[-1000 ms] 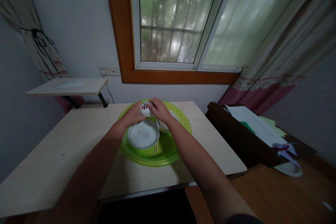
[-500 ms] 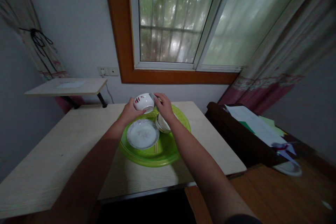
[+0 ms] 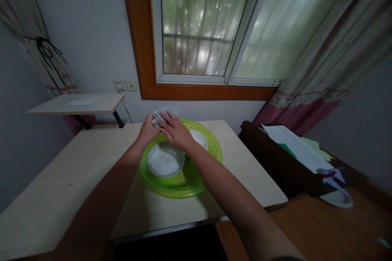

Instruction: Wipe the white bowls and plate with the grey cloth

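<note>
My left hand (image 3: pixel 148 132) grips a small white bowl (image 3: pixel 154 118) with red marks, held above the far left rim of a round green tray (image 3: pixel 171 188). My right hand (image 3: pixel 175 130) presses a pale cloth (image 3: pixel 170 111) against that bowl, its fingers closed over the cloth. In the tray below lie a white plate (image 3: pixel 165 159) and, to its right, another white bowl (image 3: pixel 200 138). A pair of chopsticks (image 3: pixel 181 175) lies in the tray beside the plate.
The tray rests on a light wooden table (image 3: pixel 67 179) under a window (image 3: pixel 196 24). A small side table (image 3: pixel 76 104) stands at the left wall. At right, a dark bench (image 3: pixel 275 155) carries papers (image 3: pixel 294 142), with a white dish (image 3: pixel 338 197) near it.
The bowl was lifted off the tray and tipped; my right hand has moved over it with the cloth. Both hands shifted slightly left and away from me.
</note>
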Action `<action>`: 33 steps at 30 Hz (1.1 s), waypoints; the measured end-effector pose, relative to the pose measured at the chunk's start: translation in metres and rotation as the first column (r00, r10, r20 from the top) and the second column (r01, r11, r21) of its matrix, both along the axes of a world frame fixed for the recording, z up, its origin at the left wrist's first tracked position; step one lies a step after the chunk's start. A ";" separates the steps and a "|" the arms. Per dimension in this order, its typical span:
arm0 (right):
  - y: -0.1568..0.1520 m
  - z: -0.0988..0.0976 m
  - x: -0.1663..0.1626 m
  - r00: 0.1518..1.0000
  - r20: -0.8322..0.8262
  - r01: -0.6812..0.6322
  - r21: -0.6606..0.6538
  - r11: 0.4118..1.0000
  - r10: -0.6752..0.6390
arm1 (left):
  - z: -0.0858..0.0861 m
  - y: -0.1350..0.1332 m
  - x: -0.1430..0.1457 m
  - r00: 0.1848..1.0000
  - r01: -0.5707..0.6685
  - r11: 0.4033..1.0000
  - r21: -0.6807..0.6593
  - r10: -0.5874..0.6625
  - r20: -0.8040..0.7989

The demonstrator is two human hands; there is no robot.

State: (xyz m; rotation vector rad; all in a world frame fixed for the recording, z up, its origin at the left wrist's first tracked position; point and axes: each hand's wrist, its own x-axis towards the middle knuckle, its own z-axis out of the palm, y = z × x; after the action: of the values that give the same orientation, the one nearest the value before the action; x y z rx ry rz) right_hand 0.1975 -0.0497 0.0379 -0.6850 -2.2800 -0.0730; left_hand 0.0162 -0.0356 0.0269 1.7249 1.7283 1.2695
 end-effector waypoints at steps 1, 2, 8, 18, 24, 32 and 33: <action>0.000 0.000 -0.001 1.000 -0.008 0.002 -0.012 1.000 -0.002 | 0.001 0.000 0.000 1.000 -0.007 1.000 0.010 0.007 0.013; 0.001 0.000 -0.001 1.000 -0.031 0.003 -0.030 1.000 -0.004 | 0.001 -0.001 0.000 0.999 -0.016 1.000 0.020 0.015 0.028; 0.015 -0.013 0.005 0.954 -0.293 -0.025 -0.295 0.955 -0.065 | 0.004 0.000 -0.001 0.989 -0.103 0.992 0.071 0.094 0.114; 0.023 -0.023 0.009 0.800 -0.567 -0.193 -0.553 0.810 -0.196 | -0.007 0.006 -0.004 0.947 0.115 0.991 0.061 -0.128 0.296; 0.028 -0.024 0.011 0.768 -0.592 -0.140 -0.528 0.838 -0.244 | -0.018 0.012 -0.003 0.857 0.284 0.956 0.077 -0.289 0.426; 0.034 -0.017 0.025 0.913 -0.384 0.001 -0.330 0.944 -0.135 | -0.024 0.017 -0.003 0.893 0.311 0.937 0.157 -0.345 0.291; 0.034 -0.016 0.027 0.934 -0.340 0.000 -0.299 0.954 -0.106 | -0.025 0.017 -0.004 0.904 0.320 0.935 0.151 -0.349 0.247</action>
State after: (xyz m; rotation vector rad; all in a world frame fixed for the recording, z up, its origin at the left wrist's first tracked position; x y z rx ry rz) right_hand 0.2248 -0.0153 0.0223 -0.8399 -1.9396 0.3466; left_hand 0.0126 -0.0189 0.0018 1.7203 1.1686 1.3807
